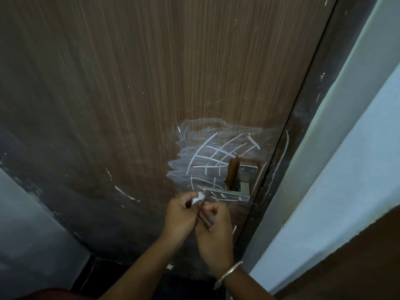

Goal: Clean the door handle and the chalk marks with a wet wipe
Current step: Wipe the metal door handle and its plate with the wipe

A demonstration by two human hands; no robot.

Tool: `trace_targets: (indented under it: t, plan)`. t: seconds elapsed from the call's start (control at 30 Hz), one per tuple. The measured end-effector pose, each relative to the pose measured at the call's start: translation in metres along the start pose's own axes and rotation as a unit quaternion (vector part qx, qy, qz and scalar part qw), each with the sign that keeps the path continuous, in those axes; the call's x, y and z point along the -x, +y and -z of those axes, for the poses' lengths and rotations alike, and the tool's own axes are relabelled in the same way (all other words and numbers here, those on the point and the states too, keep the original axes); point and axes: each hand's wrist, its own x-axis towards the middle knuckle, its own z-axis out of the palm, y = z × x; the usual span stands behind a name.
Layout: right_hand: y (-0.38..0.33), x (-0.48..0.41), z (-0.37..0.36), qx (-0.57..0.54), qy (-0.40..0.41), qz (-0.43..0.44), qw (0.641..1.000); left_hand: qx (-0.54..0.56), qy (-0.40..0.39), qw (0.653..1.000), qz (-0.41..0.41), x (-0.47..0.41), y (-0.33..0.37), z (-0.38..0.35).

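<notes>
A brown wood-grain door carries white chalk marks [218, 154], a crosshatch of lines over a smeared patch, just left of and above the metal door handle [229, 194]. The handle is a square steel lever on a plate near the door's right edge. Below the lever's left tip, my left hand [180, 215] pinches a small crumpled white wet wipe [198, 198] between its fingertips. My right hand [214, 230], with a silver bangle on the wrist, is close against the left hand, fingers curled at the wipe. Both hands are just short of the handle.
The dark door frame [303, 137] runs along the door's right edge, with a pale wall [357, 148] beyond it. Another pale wall [26, 224] stands at the lower left. Loose chalk streaks [127, 194] mark the door to the left of my hands. The floor below is dark.
</notes>
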Motion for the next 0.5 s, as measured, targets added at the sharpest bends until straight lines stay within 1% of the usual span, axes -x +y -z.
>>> trace_targets:
  t: [0.13, 0.2, 0.27, 0.33, 0.4, 0.47, 0.5]
  plan:
    - [-0.002, 0.001, -0.001, -0.024, 0.003, 0.010, 1.000, -0.008, 0.031, 0.998, -0.052, 0.006, 0.003, -0.001]
    - [-0.003, -0.001, -0.001, -0.053, 0.004, 0.009, 0.999, -0.026, 0.028, 0.997, -0.074, 0.007, 0.006, 0.001]
    - [-0.001, -0.002, -0.001, -0.071, 0.004, -0.005, 0.997, -0.046, 0.018, 0.996, -0.074, 0.006, 0.005, 0.003]
    - [0.004, -0.002, -0.001, -0.071, 0.020, -0.037, 0.997, -0.053, 0.004, 0.997, -0.053, 0.005, 0.002, 0.003]
    - [0.009, -0.001, -0.001, -0.096, 0.054, -0.091, 0.990, -0.040, 0.000, 0.999, -0.028, 0.006, -0.003, 0.002]
    - [0.010, -0.004, -0.003, -0.161, 0.079, -0.153, 0.972, -0.014, 0.005, 1.000, -0.015, 0.008, -0.005, 0.002]
    - [0.009, -0.007, -0.003, -0.203, 0.079, -0.178, 0.960, 0.003, 0.004, 1.000, -0.013, 0.009, -0.005, 0.001]
